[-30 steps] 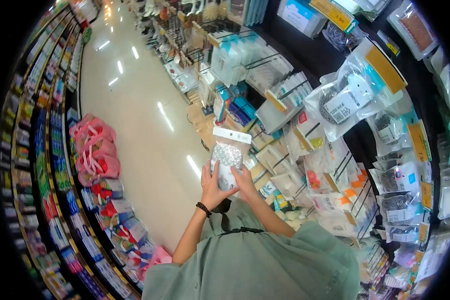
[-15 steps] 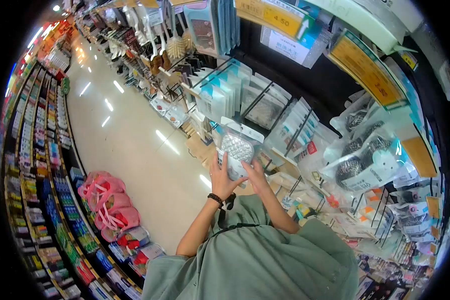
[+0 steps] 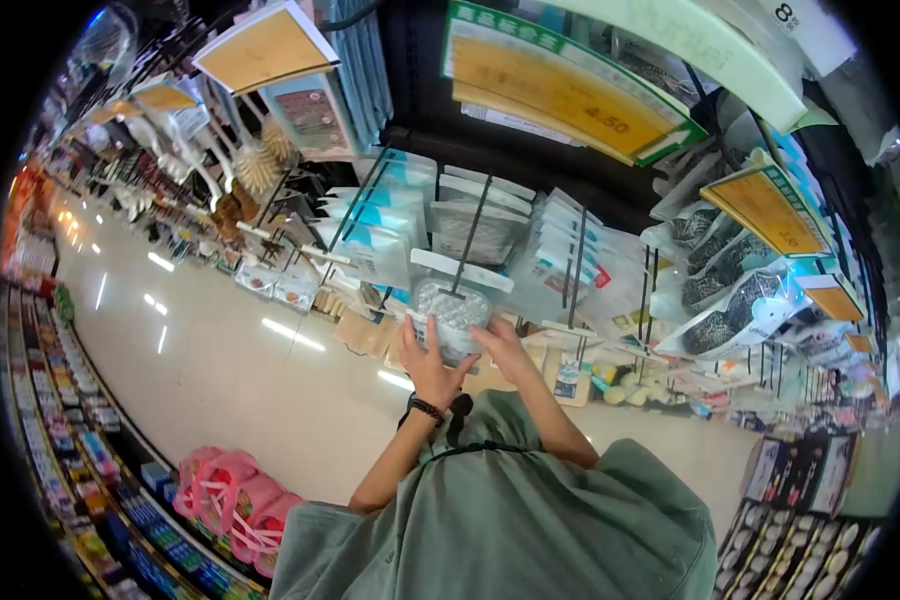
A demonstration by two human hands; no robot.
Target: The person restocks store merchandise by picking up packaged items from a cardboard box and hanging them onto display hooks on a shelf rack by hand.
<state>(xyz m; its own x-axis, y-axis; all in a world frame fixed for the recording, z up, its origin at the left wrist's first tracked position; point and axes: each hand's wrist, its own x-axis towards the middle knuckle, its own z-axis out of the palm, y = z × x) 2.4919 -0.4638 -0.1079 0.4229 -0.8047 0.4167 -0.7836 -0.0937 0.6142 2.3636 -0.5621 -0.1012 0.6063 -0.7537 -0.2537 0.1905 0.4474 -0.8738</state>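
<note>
Both hands are on a packaged silver scouring pad point(image 3: 452, 308), a rounded, shiny textured piece in a clear bag with a white header card point(image 3: 462, 271). My left hand point(image 3: 430, 368), with dark beads at the wrist, grips the package's lower left side. On its right edge, the fingers of my right hand point(image 3: 502, 348) are closed. The header card is at the front end of a black display hook point(image 3: 468, 238); I cannot tell whether the hook passes through it. More grey-white packets point(image 3: 478, 225) hang on that hook just behind.
White and blue packets point(image 3: 375, 225) hang to the left, bagged dark wire scrubbers point(image 3: 735, 300) to the right. Brushes point(image 3: 257, 165) hang farther left. A yellow price sign point(image 3: 560, 85) juts out above. Pink bundles point(image 3: 235, 500) stand by the shelves across the aisle.
The view has turned toward the rack, and the signs look closer. The package in both hands has come up to the hook's end, with its header card now at the hook.
</note>
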